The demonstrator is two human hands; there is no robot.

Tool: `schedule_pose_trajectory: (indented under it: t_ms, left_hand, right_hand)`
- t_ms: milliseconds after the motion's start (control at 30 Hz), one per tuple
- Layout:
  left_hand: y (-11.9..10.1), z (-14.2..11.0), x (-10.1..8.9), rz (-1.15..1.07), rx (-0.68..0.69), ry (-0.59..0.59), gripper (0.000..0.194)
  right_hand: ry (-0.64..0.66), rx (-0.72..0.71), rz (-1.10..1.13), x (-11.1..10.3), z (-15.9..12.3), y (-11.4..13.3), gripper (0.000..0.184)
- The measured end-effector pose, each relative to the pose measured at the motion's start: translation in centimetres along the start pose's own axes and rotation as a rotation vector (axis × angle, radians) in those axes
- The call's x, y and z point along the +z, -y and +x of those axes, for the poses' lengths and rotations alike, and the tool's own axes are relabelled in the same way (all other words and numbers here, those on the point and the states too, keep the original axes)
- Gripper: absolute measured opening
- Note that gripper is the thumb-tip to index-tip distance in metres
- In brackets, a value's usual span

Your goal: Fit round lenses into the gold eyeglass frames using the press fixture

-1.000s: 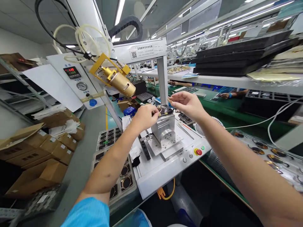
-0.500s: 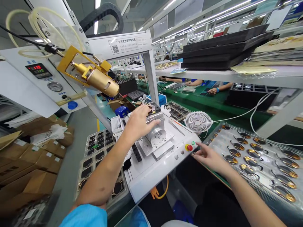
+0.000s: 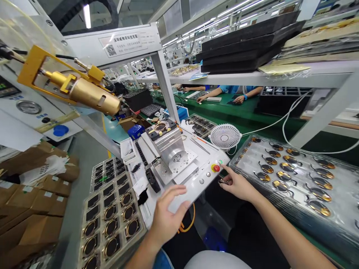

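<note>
My left hand (image 3: 168,215) is open, thumb and fingers apart, over the front edge of the white machine base (image 3: 157,192). It holds nothing. My right hand (image 3: 238,185) stretches its index finger to the green-lit button (image 3: 220,162) at the right corner of the panel. Its other fingers are curled together near a small dark thing that I cannot make out. Beside the button sits a red emergency stop knob (image 3: 216,168). On the metal fixture block (image 3: 171,144), a round ring-shaped part (image 3: 160,127) lies in the dark top plate.
A gold dispensing cylinder (image 3: 94,98) hangs at upper left. Clear trays of round parts (image 3: 110,220) lie at left; a tray of lens-like discs with cables (image 3: 283,175) lies at right. Behind the panel are a white fan (image 3: 225,136) and tweezers (image 3: 200,145). Co-workers' hands (image 3: 239,99) show across the bench.
My left hand has left the top of the fixture and come back toward me, uncovering the ring-shaped part. My right hand stays at the green button. The view has shifted.
</note>
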State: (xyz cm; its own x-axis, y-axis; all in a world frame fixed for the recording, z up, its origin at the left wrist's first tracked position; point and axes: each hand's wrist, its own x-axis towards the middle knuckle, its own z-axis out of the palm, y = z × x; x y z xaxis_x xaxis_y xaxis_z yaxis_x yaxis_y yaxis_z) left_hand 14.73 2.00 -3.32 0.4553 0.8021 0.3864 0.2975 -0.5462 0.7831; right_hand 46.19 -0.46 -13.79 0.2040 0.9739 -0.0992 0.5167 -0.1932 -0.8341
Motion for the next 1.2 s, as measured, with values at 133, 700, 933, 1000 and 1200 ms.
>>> schedule_pose_trajectory:
  t_ms: [133,700,933,1000,1200]
  left_hand:
    - [3.1,-3.9,6.1,-0.536,-0.494,0.075,0.034]
    - [4.9,-5.2,9.9,-0.975,-0.645,0.007,0.05]
    - [4.1,-6.2,7.2,-0.847,-0.61,-0.092,0.05]
    - [3.6,-6.4,6.8,-0.811,-0.59,-0.154,0.048]
    - [3.1,-6.3,6.1,-0.796,-0.612,-0.199,0.045]
  right_hand:
    - [0.099,-0.151,0.35,1.2,-4.2,1.8,0.069]
    - [-0.262,-0.37,-0.137,-5.1,-1.1,4.7,0.036]
    - [-0.503,0.109,-0.368,-17.3,9.4,1.0,0.032]
    - [-0.49,0.129,-0.379,-17.9,10.2,0.0,0.038]
    - [-0.515,0.103,-0.38,-18.4,9.6,-0.8,0.023]
